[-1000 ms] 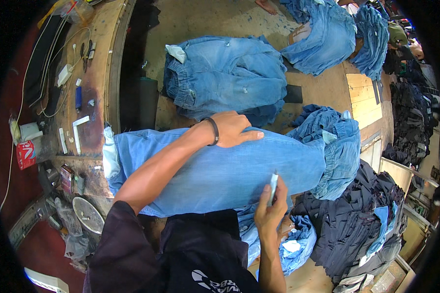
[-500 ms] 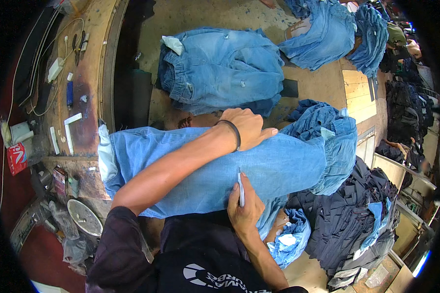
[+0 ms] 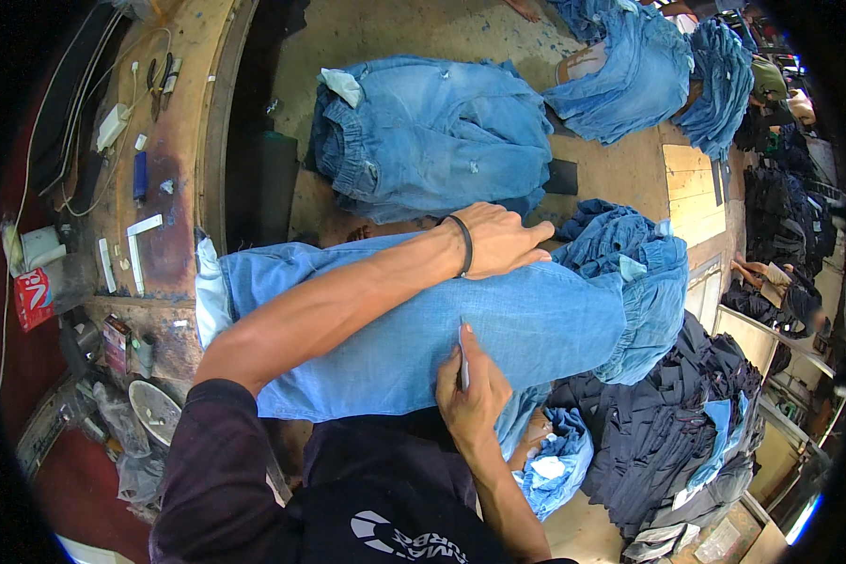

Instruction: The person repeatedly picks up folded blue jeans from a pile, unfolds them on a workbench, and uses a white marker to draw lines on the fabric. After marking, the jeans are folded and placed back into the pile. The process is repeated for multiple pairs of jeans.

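A leg of light blue denim trousers (image 3: 395, 329) lies stretched across in front of me, its white-lined end at the left and the gathered waistband (image 3: 653, 310) at the right. My left hand (image 3: 500, 241) rests on the far side of the leg, index finger and thumb stretched to the right; the other fingers are partly hidden. Below it, my right hand (image 3: 475, 385) pinches a slim whitish tool (image 3: 464, 362) with a thin tip. That tip points away from me and meets or nearly meets the denim; its exact kind is unclear.
Beyond lies a stack of blue denim trousers (image 3: 432, 136), with more denim piles (image 3: 625, 80) at the far right. Dark garments (image 3: 658, 423) are heaped at the right. A wooden bench (image 3: 174, 207) on the left holds a blue lighter (image 3: 140, 176), pliers and white pieces.
My left hand has slid right along the denim, and its index finger now reaches out. The right hand keeps the tool at nearly the same spot. The whole view has shifted slightly.
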Demonstrator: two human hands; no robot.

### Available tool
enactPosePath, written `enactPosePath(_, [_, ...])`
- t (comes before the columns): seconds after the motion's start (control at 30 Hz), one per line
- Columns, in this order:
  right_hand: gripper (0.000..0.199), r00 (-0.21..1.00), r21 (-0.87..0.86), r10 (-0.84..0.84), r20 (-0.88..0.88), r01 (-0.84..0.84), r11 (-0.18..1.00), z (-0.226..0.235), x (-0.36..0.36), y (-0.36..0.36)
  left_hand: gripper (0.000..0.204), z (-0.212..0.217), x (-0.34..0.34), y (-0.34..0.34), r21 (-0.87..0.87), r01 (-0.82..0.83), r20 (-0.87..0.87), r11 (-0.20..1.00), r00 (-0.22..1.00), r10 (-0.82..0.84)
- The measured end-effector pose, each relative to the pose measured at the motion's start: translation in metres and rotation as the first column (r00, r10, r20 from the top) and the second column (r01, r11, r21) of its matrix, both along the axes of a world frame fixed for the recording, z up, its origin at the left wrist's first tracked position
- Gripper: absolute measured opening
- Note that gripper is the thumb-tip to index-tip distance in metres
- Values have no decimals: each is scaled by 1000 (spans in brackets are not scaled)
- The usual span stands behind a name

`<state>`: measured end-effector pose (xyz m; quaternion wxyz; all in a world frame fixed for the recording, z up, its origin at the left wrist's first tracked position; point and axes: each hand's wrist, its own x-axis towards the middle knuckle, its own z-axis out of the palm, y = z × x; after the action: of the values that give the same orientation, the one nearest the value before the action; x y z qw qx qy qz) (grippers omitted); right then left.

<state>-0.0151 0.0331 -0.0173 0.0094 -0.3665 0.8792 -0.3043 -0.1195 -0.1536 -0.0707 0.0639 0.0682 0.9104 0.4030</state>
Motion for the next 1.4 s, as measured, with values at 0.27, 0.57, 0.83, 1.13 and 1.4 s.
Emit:
enactPosePath(0.27, [41,1000,15,9,8,-9,1000,0,-2,-1,32,5,-2,-1,-15,-6,60,1000,998,7])
enactPosePath(0.57, [45,997,56,-9,82,4,998,7,4,1,23,-10,-1,1,-49,-100,-176,994,980,90])
enactPosePath(0.83, [46,978,113,-58,200,36,993,12,26,27,20,-18,-1,2,-42,-132,-181,990,976,122])
enactPosePath(1.13, [37,998,-34,-34,59,37,999,8,5,16,18,-7,-1,0,-55,-138,-107,989,985,131])
enactPosePath(1.4, [27,992,106,-57,110,45,993,0,-4,-2,23,1,-1,-2,-49,-109,18,993,994,110])
